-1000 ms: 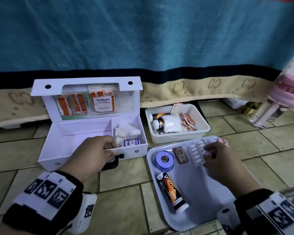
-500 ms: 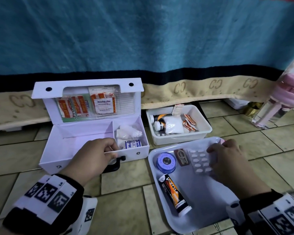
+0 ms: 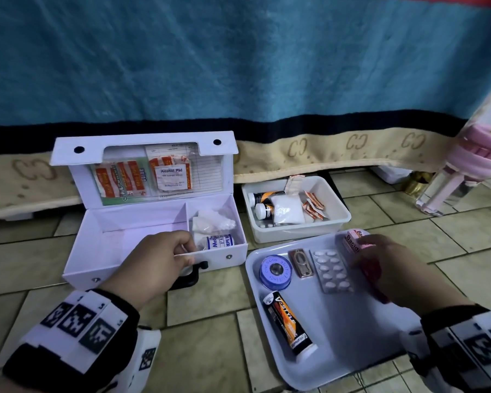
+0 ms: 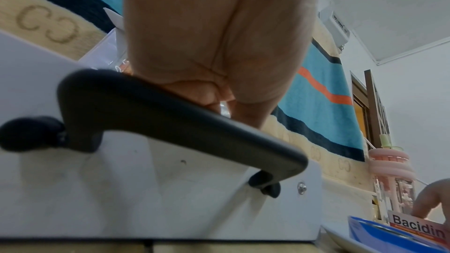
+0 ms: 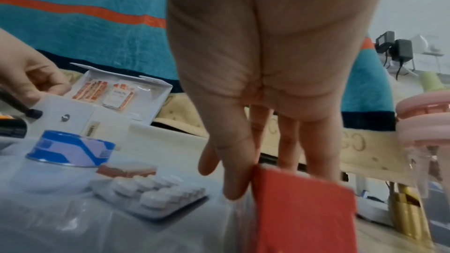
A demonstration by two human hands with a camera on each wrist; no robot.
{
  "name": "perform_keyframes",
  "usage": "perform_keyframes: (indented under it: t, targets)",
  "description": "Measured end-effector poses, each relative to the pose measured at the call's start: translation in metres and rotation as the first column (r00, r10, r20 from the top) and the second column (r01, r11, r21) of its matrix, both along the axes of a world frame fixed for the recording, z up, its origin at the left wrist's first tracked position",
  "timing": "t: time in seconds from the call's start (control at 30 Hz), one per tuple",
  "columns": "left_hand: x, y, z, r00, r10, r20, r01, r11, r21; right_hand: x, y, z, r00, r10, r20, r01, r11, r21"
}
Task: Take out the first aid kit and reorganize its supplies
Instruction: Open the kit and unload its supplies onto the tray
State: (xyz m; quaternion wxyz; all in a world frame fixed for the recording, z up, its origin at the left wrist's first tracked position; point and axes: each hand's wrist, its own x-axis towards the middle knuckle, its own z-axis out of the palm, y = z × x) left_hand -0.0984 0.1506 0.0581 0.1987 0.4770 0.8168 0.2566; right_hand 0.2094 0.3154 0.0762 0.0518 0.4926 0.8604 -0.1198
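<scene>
The white first aid kit (image 3: pixel 119 219) stands open on the tiled floor, with gauze bags (image 3: pixel 213 221) and a bandage roll (image 3: pixel 220 241) in its right compartment. My left hand (image 3: pixel 187 251) grips its front wall above the black handle (image 4: pixel 170 118). My right hand (image 3: pixel 363 256) pinches a pink Bacidin box (image 3: pixel 355 242) at the far right of the grey tray (image 3: pixel 352 336); the right wrist view shows the box (image 5: pixel 302 209) between thumb and fingers. On the tray lie a blister pack (image 3: pixel 332 270), a blue tape roll (image 3: pixel 275 270), a small clipper (image 3: pixel 301 262) and an orange tube (image 3: pixel 289 324).
A white bin (image 3: pixel 338 219) with bottles, a white pouch and sachets sits behind the tray. A blue blanket (image 3: pixel 238 66) hangs over the bed edge behind everything. A pink-capped clear bottle (image 3: pixel 465 171) stands at the far right.
My right hand laid the blister pack flat on the tray beside the clipper, then moved right and took hold of the pink box. My left hand stayed on the kit's front wall.
</scene>
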Motion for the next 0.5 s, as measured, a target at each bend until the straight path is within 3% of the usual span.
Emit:
perform_keyframes:
  t: [0.17, 0.23, 0.3, 0.4, 0.5]
  targets:
    - [-0.002, -0.001, 0.004, 0.997, -0.055, 0.045, 0.055, 0.998, -0.005, -0.021, -0.002, 0.019, 0.995, 0.031, -0.099, -0.02, 0.993, 0.114]
    - [-0.005, -0.007, 0.006, 0.997, -0.059, 0.051, 0.057, 0.998, 0.034, -0.043, -0.007, 0.036, 0.983, 0.116, -0.145, -0.105, 0.991, 0.077]
    - [-0.013, -0.015, 0.006, 0.998, -0.033, -0.048, 0.034, 0.999, 0.025, -0.073, -0.015, 0.055, 0.956, 0.24, -0.166, -0.241, 0.97, 0.013]
    - [-0.03, -0.025, 0.003, 0.977, -0.076, -0.198, 0.041, 0.983, -0.177, -0.122, -0.026, 0.066, 0.88, 0.423, -0.218, -0.447, 0.891, -0.075]
    - [-0.035, -0.028, -0.002, 0.943, -0.178, -0.282, 0.075, 0.937, -0.341, -0.164, -0.029, 0.059, 0.85, 0.501, -0.166, -0.515, 0.855, -0.056]
